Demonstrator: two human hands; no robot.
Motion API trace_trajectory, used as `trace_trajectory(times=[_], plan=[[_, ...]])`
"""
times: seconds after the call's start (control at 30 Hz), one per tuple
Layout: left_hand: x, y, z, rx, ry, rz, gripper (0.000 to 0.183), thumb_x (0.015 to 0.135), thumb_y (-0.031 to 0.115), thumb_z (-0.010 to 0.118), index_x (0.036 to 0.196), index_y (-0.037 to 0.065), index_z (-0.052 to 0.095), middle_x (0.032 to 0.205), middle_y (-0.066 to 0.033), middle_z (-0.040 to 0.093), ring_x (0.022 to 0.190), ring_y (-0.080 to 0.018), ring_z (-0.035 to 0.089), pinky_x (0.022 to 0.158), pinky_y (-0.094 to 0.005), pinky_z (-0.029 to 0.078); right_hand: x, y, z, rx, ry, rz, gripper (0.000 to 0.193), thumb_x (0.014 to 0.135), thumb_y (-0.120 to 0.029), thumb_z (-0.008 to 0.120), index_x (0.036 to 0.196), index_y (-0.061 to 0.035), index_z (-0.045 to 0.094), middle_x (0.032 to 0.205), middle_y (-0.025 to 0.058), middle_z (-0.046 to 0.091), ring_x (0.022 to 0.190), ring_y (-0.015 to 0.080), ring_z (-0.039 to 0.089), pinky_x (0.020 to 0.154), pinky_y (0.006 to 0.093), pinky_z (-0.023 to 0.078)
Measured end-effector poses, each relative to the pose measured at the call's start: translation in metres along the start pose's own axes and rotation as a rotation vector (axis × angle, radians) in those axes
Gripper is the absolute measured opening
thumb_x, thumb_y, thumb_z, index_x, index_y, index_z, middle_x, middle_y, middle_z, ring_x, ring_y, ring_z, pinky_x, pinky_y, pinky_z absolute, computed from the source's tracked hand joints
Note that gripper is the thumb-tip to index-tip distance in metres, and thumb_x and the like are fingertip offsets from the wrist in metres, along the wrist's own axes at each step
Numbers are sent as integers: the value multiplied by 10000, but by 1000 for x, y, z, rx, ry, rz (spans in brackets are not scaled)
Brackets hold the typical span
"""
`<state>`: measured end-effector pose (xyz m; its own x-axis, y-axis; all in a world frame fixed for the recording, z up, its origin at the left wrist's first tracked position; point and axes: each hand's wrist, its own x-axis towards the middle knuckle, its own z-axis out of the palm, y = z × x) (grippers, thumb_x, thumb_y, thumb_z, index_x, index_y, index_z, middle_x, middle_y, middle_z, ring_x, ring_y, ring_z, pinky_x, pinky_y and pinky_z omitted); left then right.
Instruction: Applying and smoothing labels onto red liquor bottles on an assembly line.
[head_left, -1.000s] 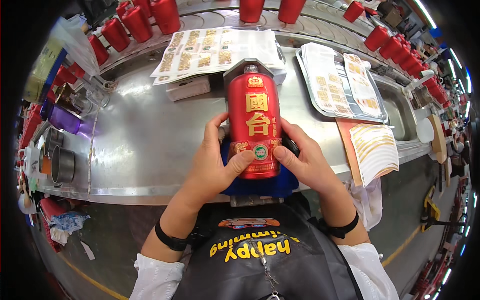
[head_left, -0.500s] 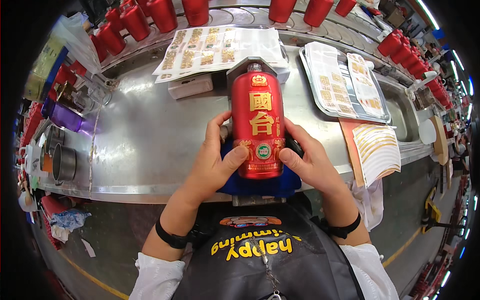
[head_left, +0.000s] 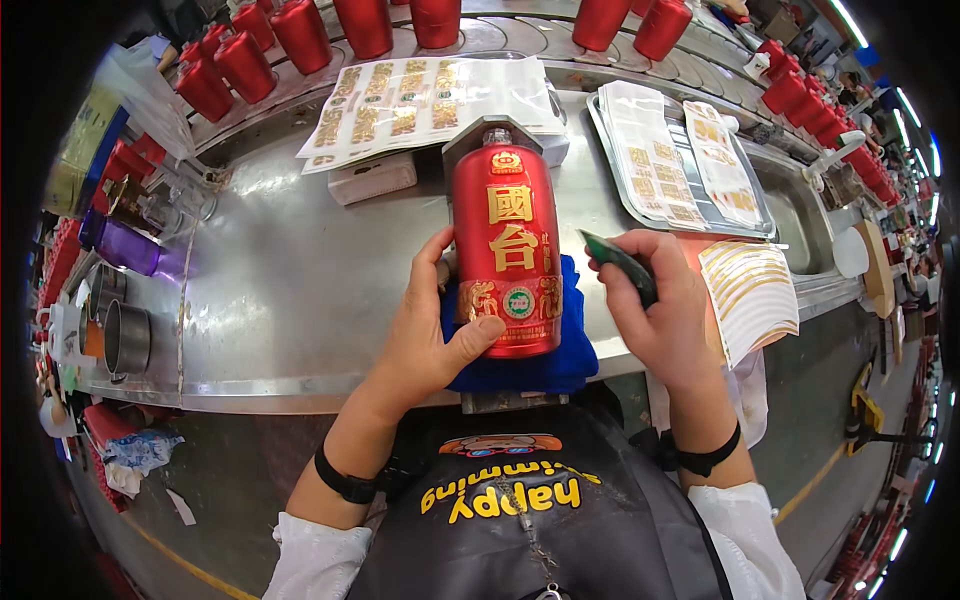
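Note:
A red bottle [head_left: 508, 215] with gold characters and a decorated label band around its lower part lies tilted toward me, its clear neck pointing away. My left hand [head_left: 432, 325] grips its left side, thumb on the lower front and fingers partly hidden beneath. Under the bottle are a folded blue cloth [head_left: 575, 345] and a grey angular support [head_left: 462, 145]. To the right of the bottle, clear of it, my right hand [head_left: 655, 300] holds a dark green flat piece with a pointed tip [head_left: 622, 265] between thumb and fingers.
Printed gold label sheets [head_left: 400, 105] rest on a white box [head_left: 372, 180] behind the bottle. A metal tray [head_left: 770, 225] with more sheets stands at right, near gold-striped strips [head_left: 750, 295]. Red bottles [head_left: 300, 35] line a conveyor behind. A metal pot [head_left: 127, 335] sits left.
My right hand has let go of the bottle and moved right, now showing the green piece. My left hand still holds the bottle. The view has shifted slightly.

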<state>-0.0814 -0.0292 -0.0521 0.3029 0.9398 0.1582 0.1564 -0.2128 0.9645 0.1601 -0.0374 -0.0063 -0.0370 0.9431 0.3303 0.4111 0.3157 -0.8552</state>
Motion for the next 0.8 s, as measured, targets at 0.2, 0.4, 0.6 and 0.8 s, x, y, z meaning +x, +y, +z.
trace_trajectory(times=[0.2,0.4,0.6,0.8], plan=[[3,3,2,-71,23,14,990,799,557,703,1443,-20,221,1267,-268,509,1196,-326,518,1033,-405,381,3,-46,10,-364,-433,-733,311,666,-47,712,966,-41,627,829,80,582,715,242,572,656,354,472],[2,-3,1,-150,17,-6,945,836,550,671,1442,-20,223,1251,-260,521,1175,-304,533,1013,-393,399,1,-41,7,-315,-303,-658,220,732,-59,718,939,-38,646,823,76,579,723,256,588,628,354,483],[7,16,17,-94,99,-64,895,866,484,670,1440,-31,216,1231,-243,533,1134,-283,571,954,-378,458,-14,-18,-6,-76,-90,-9,189,903,-84,642,1061,6,594,813,116,615,700,227,609,651,325,482],[10,13,19,-169,120,-29,896,852,412,710,1435,-50,209,1240,-238,528,1104,-278,594,931,-370,482,-17,-5,2,-145,-116,-170,327,891,22,590,1216,31,556,1092,215,637,973,335,651,837,367,515]])
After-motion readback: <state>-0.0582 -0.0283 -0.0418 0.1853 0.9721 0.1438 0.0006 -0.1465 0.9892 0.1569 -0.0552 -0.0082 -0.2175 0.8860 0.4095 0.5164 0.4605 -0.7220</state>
